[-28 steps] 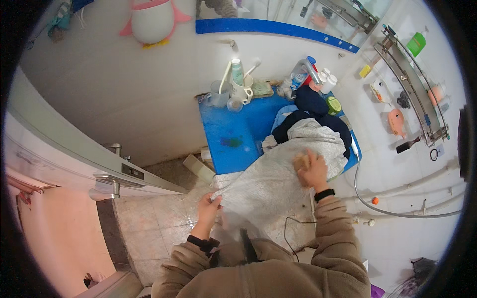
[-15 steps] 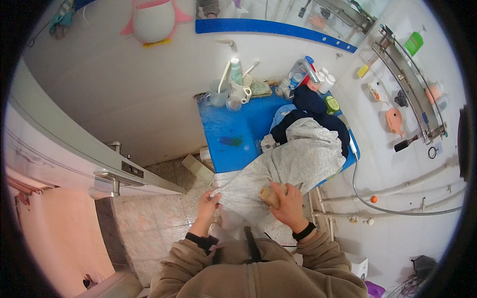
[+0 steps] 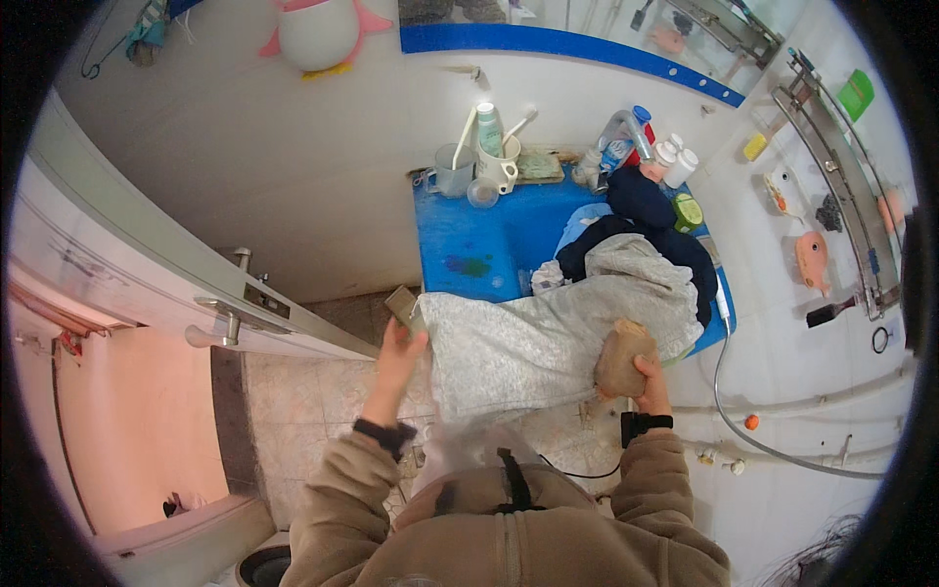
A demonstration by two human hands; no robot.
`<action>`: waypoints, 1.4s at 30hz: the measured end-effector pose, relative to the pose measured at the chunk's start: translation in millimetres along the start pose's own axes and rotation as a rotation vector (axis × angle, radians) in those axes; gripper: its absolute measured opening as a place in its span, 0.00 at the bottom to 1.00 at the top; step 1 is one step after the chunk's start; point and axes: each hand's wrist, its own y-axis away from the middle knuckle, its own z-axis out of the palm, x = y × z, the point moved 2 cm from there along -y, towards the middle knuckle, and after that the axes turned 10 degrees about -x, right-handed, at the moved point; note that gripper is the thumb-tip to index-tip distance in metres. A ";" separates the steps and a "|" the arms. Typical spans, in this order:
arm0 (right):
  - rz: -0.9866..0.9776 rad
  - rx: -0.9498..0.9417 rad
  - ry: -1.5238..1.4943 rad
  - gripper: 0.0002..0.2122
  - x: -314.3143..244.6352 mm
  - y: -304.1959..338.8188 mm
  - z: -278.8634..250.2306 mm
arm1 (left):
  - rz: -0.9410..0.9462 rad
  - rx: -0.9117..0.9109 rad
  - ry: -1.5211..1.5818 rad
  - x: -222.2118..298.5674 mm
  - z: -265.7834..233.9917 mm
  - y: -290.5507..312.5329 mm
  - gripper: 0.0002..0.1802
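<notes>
Currently, the mottled grey cloth [image 3: 518,347] is bunched at right. Right hand [image 3: 652,382]: grips a brown block [image 3: 624,360]. Left hand [image 3: 397,354]: at cloth edge, grip unclear.

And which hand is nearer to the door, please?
Left: the left hand is just right of the door, beside the left end of the grey cloth; the right hand is farther right, holding a brown block.

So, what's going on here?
Someone's right hand grips a tan block over a pale grey cloth. Their left hand is at the cloth's left edge; can't tell if it's gripping. The cloth extends past the blue counter's front edge, with navy clothing bunched behind it.
</notes>
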 end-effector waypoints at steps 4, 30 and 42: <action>0.065 0.033 -0.119 0.37 3.6 2.6 -5.1 | -0.009 0.050 -0.306 -34.1 17.1 92.6 0.25; -0.155 -0.489 1.974 0.40 49.9 -95.5 237.0 | -0.289 -0.175 0.661 -54.6 23.7 125.1 0.08; -0.442 -0.647 2.108 0.42 90.9 -94.8 277.0 | -0.204 -0.398 0.229 -56.7 15.0 125.6 0.18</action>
